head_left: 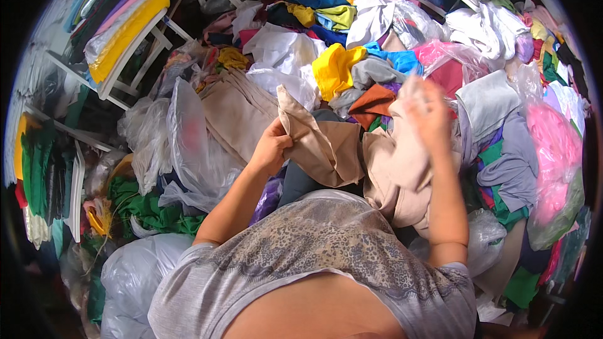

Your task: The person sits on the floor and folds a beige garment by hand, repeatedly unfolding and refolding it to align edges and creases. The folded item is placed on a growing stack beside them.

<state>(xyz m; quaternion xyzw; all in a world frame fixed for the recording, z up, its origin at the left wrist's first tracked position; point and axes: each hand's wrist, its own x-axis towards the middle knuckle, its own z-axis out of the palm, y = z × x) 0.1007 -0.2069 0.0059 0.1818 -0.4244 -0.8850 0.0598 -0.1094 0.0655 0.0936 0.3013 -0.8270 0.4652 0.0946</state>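
My left hand (273, 144) is closed on the edge of a tan piece of cloth (330, 154), which hangs in folds in front of me. One pale corner of it sticks up above my fingers. To the right, a lighter beige cloth (399, 166) drapes over my lap. My right hand (430, 113) is over the upper part of this beige cloth, its fingers smeared by motion, so its grip cannot be made out. Behind my left hand, a long beige cloth (235, 110) lies on the heap.
Fabric pieces surround me, among them a yellow cloth (336, 72) and a rust-brown cloth (374, 105). Clear plastic bags (195, 129) lie at left; a bag of pink cloth (553, 163) is at right. A white rack (135, 56) holds folded fabric. A stuffed plastic bag (141, 282) sits beside me.
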